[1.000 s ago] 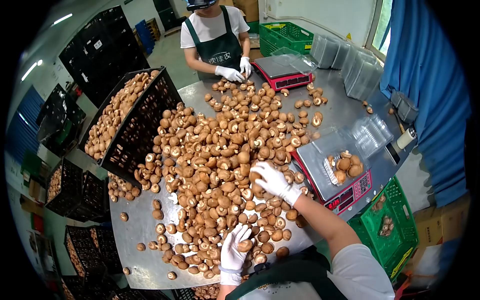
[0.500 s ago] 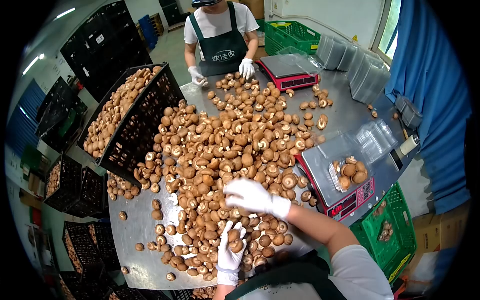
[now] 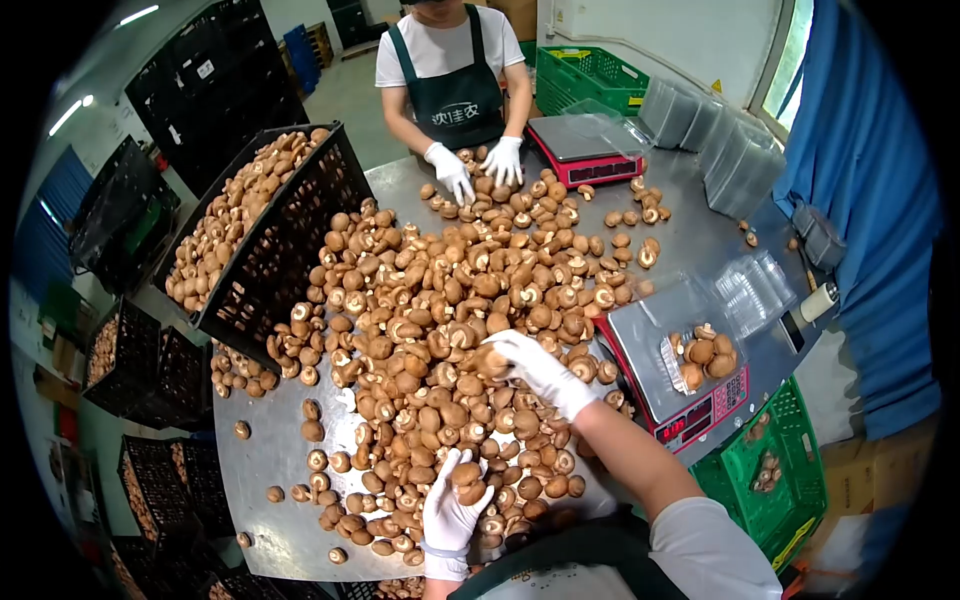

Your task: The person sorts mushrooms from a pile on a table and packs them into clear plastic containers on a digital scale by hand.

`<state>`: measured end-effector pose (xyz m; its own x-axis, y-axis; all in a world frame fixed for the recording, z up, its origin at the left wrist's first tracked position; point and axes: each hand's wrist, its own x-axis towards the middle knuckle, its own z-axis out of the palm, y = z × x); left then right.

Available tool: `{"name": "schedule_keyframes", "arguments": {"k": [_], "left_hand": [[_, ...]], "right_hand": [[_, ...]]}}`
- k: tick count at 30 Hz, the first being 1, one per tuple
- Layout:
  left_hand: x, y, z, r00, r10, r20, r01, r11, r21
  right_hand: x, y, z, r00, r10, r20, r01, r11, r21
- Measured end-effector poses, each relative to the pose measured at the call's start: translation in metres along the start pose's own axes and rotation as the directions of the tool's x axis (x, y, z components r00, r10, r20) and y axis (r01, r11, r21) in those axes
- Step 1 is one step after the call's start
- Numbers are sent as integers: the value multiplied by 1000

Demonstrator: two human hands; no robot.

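Observation:
Wide brown mushrooms (image 3: 420, 330) lie heaped across the metal table. My left hand (image 3: 450, 515), in a white glove, is low in the view with its fingers curled around mushrooms (image 3: 468, 483), at least two of which show. Further up and to the right, my gloved right hand (image 3: 535, 370) reaches over the heap. Its fingertips close on a mushroom (image 3: 490, 362). Beside that hand stands a red scale (image 3: 700, 405), bearing an open clear plastic box (image 3: 668, 350) with several mushrooms in it.
Across the metal table (image 3: 270, 450), a co-worker's gloved hands (image 3: 475, 172) touch the heap. A tilted black crate (image 3: 285, 235) of mushrooms borders the left. Another red scale (image 3: 585, 150), stacked clear boxes (image 3: 735, 165) and a roll (image 3: 818, 300) stand right; a green crate (image 3: 800, 470) sits below.
My right hand has moved right and slightly down and now grips a mushroom. My left hand keeps its place, with its mushrooms turned slightly. The co-worker's hands have come down onto the heap.

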<state>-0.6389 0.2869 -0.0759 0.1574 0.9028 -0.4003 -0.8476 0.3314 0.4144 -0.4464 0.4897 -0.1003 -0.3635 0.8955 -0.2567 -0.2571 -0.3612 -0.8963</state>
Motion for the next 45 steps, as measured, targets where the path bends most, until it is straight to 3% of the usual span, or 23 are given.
{"name": "schedule_keyframes", "arguments": {"k": [2,4,5,7,8,11,13,14,16,19,22,23,26,27,30,32,34,35,36,38,40,41,45], "left_hand": [[2,1,3,999,3,53,-5,1000,29],[9,-4,0,997,-12,82,7,998,56],[12,-8,-2,997,-14,79,10,999,49],[15,-14,10,999,-5,47,0,994,108],[19,-20,11,999,-8,51,6,999,40],[21,-38,42,997,77,17,-79,991,107],[32,-57,34,993,104,53,-112,978,176],[35,-66,35,991,125,49,-133,964,232],[42,-82,51,988,115,107,-134,973,188],[47,-111,99,990,94,107,-113,975,189],[61,-145,152,983,63,175,-107,961,255],[72,-159,169,968,118,223,-184,935,304],[117,-203,202,928,271,254,-369,745,556],[118,-212,229,934,287,215,-358,708,609],[162,-251,211,819,416,396,-545,343,765],[146,-258,226,752,472,459,-565,104,819],[143,-259,214,699,531,480,-649,187,738],[138,-254,205,724,550,417,-611,230,757],[125,-246,203,781,566,265,-555,434,709],[94,-222,211,760,616,204,-513,377,771],[77,-203,182,866,498,47,-446,726,524],[70,-201,169,880,473,-33,-417,805,422],[58,-207,153,837,542,-76,-434,741,512]], "right_hand": [[-24,-2,-19,993,-20,117,-29,915,403],[-51,-10,-21,987,24,161,-100,869,485],[-57,8,-28,975,-156,161,140,985,103],[-73,15,-23,958,-192,211,259,898,-357],[-83,15,-17,978,-87,191,160,898,-410],[-127,4,6,944,-79,320,286,681,-675],[-140,20,10,932,-13,362,317,514,-797],[-148,30,7,933,-143,331,358,469,-807],[-170,-14,-3,975,-61,213,214,498,-841],[-181,-23,-49,866,-390,312,461,387,-799],[-203,-72,-103,932,-284,224,346,516,-784],[-208,-87,-122,909,-351,223,376,461,-804],[-212,-115,-186,829,-519,207,354,202,-913],[-213,-130,-201,838,-524,153,256,130,-958],[-213,-139,-251,850,-513,123,152,15,-988],[-214,-125,-277,849,-466,248,269,-22,-963],[-224,-130,-287,840,-494,226,306,87,-948],[-231,-136,-294,807,-581,108,316,270,-909],[-236,-144,-299,772,-636,-28,335,443,-831],[-242,-156,-314,676,-729,-105,337,433,-836],[-244,-161,-328,719,-663,-209,314,578,-753],[-241,-159,-332,728,-649,-222,327,613,-719],[-222,-148,-334,759,-618,-207,323,633,-704]]}}
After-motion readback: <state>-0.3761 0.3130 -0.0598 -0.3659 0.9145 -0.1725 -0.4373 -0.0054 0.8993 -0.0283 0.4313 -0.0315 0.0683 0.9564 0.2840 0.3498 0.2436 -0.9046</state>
